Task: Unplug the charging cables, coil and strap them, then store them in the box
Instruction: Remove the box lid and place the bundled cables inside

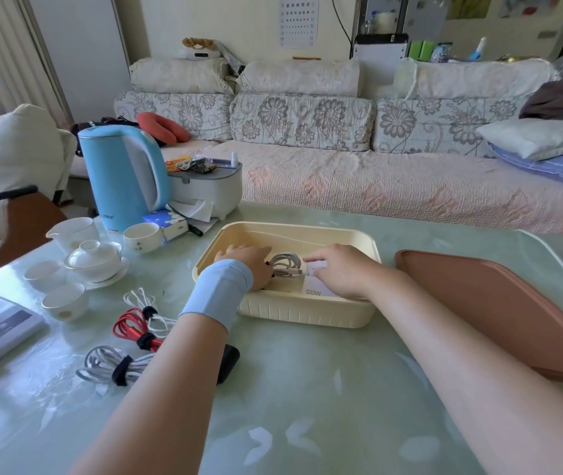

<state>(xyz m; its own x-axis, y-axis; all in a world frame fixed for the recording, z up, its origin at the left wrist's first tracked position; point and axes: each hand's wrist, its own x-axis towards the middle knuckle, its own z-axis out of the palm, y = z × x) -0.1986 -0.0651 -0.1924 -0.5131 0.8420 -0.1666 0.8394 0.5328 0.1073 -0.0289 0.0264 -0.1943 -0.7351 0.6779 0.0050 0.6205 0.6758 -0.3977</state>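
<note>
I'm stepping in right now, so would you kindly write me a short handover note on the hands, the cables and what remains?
Left hand: in the box, at the left edge of a coiled grey cable; grip unclear.
Right hand: in the box, at that coil's right edge; grip unclear.
Done: that cable is in the box; white cable, red cable and grey bundle lie strapped on the table, left of the box.
Left: store those three, perhaps fit the brown lid lying right of the box.
</note>
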